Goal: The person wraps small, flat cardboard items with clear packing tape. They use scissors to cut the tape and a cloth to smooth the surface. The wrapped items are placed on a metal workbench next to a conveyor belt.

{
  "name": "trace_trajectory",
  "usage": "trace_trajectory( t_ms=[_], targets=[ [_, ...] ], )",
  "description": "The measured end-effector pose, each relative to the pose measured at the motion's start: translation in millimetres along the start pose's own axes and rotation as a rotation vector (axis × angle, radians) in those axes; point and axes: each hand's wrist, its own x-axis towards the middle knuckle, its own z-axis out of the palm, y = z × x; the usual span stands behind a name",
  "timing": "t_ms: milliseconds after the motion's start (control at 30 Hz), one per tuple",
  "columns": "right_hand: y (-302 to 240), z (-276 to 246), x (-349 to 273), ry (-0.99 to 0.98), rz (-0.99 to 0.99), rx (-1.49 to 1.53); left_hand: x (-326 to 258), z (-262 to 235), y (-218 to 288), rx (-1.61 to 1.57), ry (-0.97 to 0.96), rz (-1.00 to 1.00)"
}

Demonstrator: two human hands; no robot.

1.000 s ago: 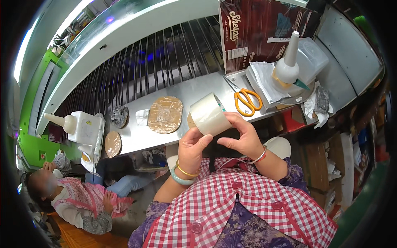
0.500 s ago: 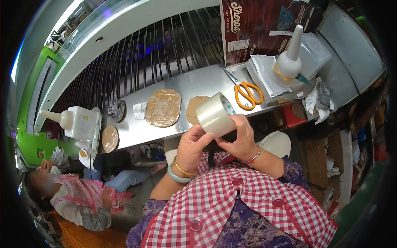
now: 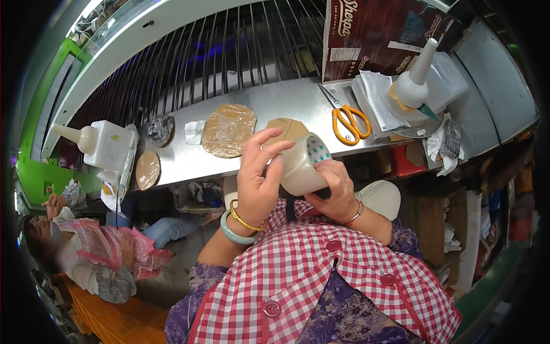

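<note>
Holding a wide, translucent cylindrical tape roll (image 3: 299, 172) in the right hand (image 3: 335, 183)

Roll sits tilted between both hands, near the front edge of the grey metal bench (image 3: 275, 97). Right fingers curl into its core opening, grasping the right-hand rim. Left hand (image 3: 258, 183) is raised, fingers extended and unclenched along its left side; contact cannot be told. Count: one roll, one pair of orange-handled steel scissors (image 3: 349, 125), two white plastic bottles (image 3: 107, 146) with tapered nozzles.

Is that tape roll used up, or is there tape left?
Some left: the roll in the right hand shows glossy, pale tape around its patterned core. How much, I cannot tell.
</note>
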Motion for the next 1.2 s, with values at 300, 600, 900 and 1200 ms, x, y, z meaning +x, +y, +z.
trace_trajectory(
  t_ms=[300, 600, 900, 1200],
  targets=[
    [-1.5, 1.9, -3.9, -0.062, 0.038, -0.001, 1.5, 7.0, -6.0, 0.074, 0.043, 0.052],
    [-2.6, 2.6, -5.1, -0.092, 0.055, 0.017, 0.3, 4.0, -7.5, 0.088, 0.029, 0.087],
    [-4.8, 4.4, -4.3, -0.088, 0.070, 0.022, -1.7, 1.8, -10.6, 0.105, 0.018, 0.092],
    [-7.6, 5.2, -3.9, -0.088, 0.103, 0.050, -4.2, 1.3, -11.0, 0.140, 0.010, 0.130]
  ],
)
